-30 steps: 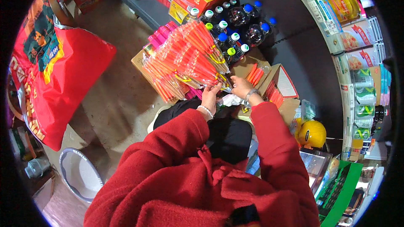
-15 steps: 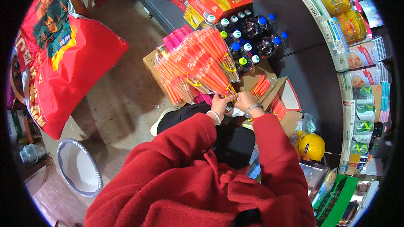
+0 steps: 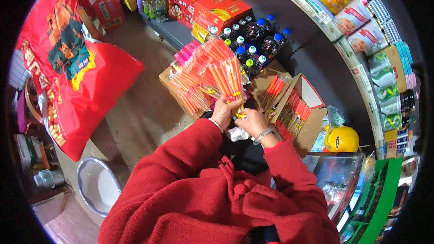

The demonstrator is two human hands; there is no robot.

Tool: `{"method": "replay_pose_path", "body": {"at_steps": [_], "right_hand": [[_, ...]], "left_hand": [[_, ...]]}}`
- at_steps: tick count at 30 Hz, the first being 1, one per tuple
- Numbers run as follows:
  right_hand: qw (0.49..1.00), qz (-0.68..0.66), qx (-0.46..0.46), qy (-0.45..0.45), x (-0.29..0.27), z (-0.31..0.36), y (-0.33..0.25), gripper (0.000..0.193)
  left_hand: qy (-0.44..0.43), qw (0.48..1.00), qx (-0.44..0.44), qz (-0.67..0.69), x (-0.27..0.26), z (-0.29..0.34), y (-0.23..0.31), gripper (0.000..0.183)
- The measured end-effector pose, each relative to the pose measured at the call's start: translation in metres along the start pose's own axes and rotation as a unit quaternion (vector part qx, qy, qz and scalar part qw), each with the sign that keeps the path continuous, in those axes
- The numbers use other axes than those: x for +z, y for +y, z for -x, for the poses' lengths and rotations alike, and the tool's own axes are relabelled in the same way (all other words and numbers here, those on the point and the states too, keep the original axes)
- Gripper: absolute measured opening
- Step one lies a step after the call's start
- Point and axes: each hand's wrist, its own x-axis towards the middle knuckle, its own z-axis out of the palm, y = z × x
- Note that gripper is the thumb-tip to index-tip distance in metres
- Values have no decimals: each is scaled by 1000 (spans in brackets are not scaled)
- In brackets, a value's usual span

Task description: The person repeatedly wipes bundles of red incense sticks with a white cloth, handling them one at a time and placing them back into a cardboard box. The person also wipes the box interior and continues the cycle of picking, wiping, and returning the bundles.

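Note:
My left hand [image 3: 223,112] is closed round the narrow lower end of a bundle of orange sticks [image 3: 224,77], wrapped in clear plastic. At that gathered end is a yellow tie [image 3: 239,113], and the fingers of my right hand [image 3: 254,123] pinch it. What lies inside the right fingertips is too small to make out beyond the tie. Behind the held bundle, more orange stick bundles [image 3: 186,86] rest in a heap over a cardboard box [image 3: 168,81]. Right of my hands an open carton [image 3: 308,141] holds further orange sticks with yellow ties.
Dark bottles [image 3: 271,45] with blue, white and green caps stand beyond the bundles, near a red carton [image 3: 224,9]. A big red bag [image 3: 104,68] and a white basin [image 3: 99,189] are at left. A yellow ball-shaped object [image 3: 343,139] sits right, below curved shelves.
The view has shifted. My hands have come up along the bundle, which now stands more upright between them, and the open carton at right shows more fully.

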Motion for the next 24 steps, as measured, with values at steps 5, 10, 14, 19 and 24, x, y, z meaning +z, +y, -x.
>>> {"method": "replay_pose_path", "body": {"at_steps": [5,10,14,19,24], "right_hand": [[916,-395,6,-68,-8,27,60,52],[657,-743,-18,123,-96,65,65,38],[723,-603,-161,295,-129,92,-42,44],[850,-74,-344,391,-106,90,-82,36],[825,-74,-364,426,-115,89,-83,27]], "left_hand": [[-40,997,9,-61,15,33,50,37],[-96,992,-7,-81,56,70,87,40],[-172,981,-16,-91,88,99,90,43],[-209,969,-13,-135,105,121,87,43],[-243,961,-21,-133,110,136,104,41]]}}
